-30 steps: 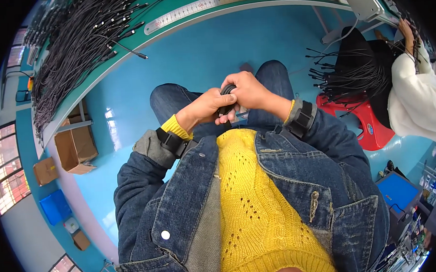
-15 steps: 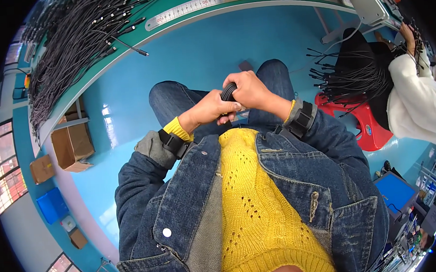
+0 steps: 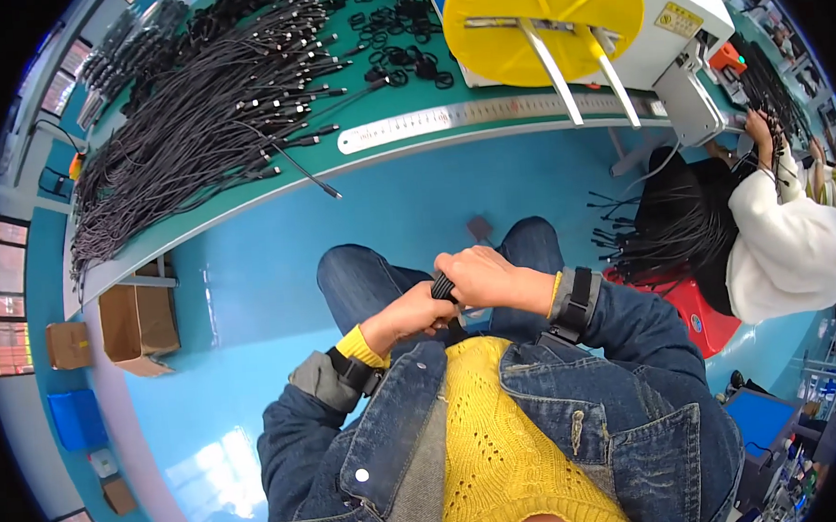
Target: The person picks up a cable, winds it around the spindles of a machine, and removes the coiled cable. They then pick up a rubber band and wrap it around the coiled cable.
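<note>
Above my lap, my left hand (image 3: 408, 316) and my right hand (image 3: 496, 278) meet around a coiled black cable (image 3: 444, 288). Both are closed on it; only a small ridged stretch of the coil shows between them. My fingers hide the rest of the coil. A dark end seems to hang below the hands, toward the yellow sweater.
On the green table ahead lie a large heap of black cables (image 3: 185, 150), small black coils (image 3: 407, 58) and a steel ruler (image 3: 402, 128). A yellow disc (image 3: 488, 54) with metal rods overhangs the table. At right, a person in white sits near a red stool (image 3: 690, 313) and hanging cables (image 3: 653, 239).
The view has tilted up, bringing more of the table and the yellow disc into sight. Both hands stay closed on the coil, with slightly shifted fingers, and less of it shows.
</note>
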A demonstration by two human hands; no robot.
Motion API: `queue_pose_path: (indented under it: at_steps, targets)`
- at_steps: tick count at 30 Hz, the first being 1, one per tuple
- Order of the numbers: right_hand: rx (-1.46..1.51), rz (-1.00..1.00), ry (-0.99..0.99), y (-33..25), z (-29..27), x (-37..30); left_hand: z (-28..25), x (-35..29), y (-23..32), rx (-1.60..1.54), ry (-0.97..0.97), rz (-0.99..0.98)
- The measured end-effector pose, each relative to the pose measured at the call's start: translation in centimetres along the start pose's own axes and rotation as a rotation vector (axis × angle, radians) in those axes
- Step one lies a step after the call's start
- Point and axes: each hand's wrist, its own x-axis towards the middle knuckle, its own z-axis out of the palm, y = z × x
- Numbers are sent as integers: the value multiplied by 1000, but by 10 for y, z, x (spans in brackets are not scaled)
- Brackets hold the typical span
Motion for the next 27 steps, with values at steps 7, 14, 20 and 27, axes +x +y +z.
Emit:
queue_pose_path:
  at_steps: [7, 14, 20, 27]
  targets:
    - [167, -102, 9, -6, -78, 67, -26, -18, -2, -158, 255, 233]
    - [-328, 174, 791, 54, -123, 176, -50, -35, 49, -415, 389, 591]
    - [146, 82, 811, 34, -113, 173, -121, -13, 126, -393, 513, 720]
    - [340, -81, 855, 37, -108, 140, -118, 43, 176, -468, 511, 734]
